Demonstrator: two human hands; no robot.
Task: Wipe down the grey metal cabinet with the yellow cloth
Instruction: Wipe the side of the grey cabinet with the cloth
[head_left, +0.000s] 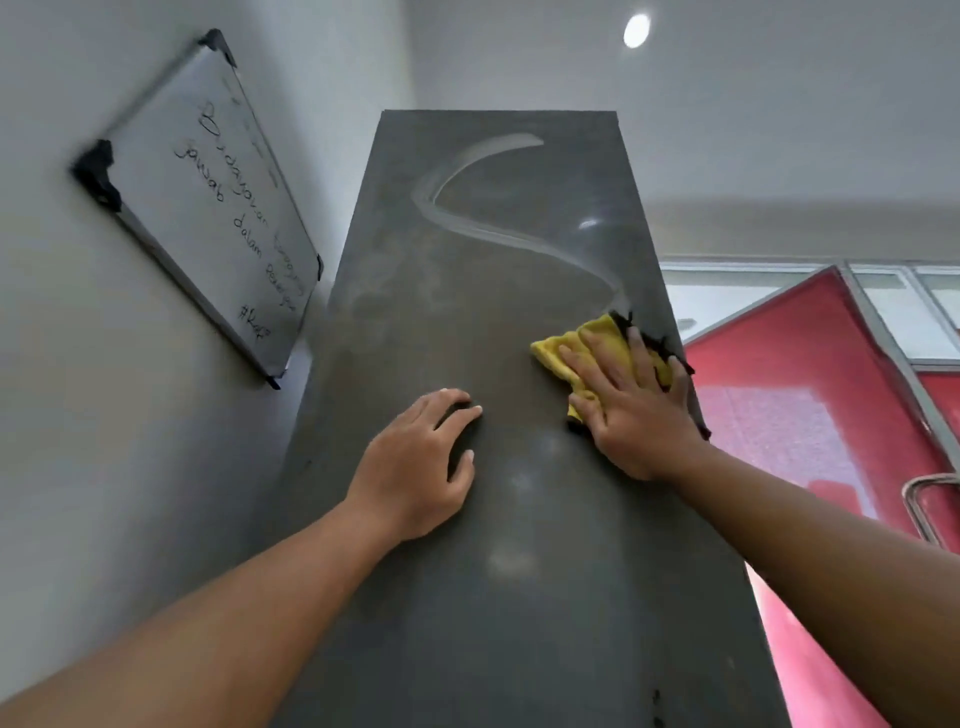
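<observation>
Nearest the camera, the left hand (421, 462) rests on the tall grey metal cabinet (519, 613), its fingers loosely bent with the tips touching the panel and holding nothing, seemingly as a brace. Just beyond it, the right hand (634, 410) lies flat with fingers spread and straight, pressing the soft, crumpled yellow cloth (597, 338) with dark frayed trim against the panel near the cabinet's right edge. The metal is smooth, flat and dull under a dusty, blotchy film, with faint reflections low down. Above the cloth, a pale S-shaped wipe trail (519, 240) curls from near the top edge down to the cloth. It is a single narrow pass, so the job looks barely started: the broad left half, the upper corners and everything below the hands appear untouched. Farther off on the left wall hangs a rectangular whiteboard with black corner caps and handwriting (208, 208). A glossy red partition panel in a metal frame (779, 415) stands to the right, and a round ceiling light (636, 31) glows overhead.
</observation>
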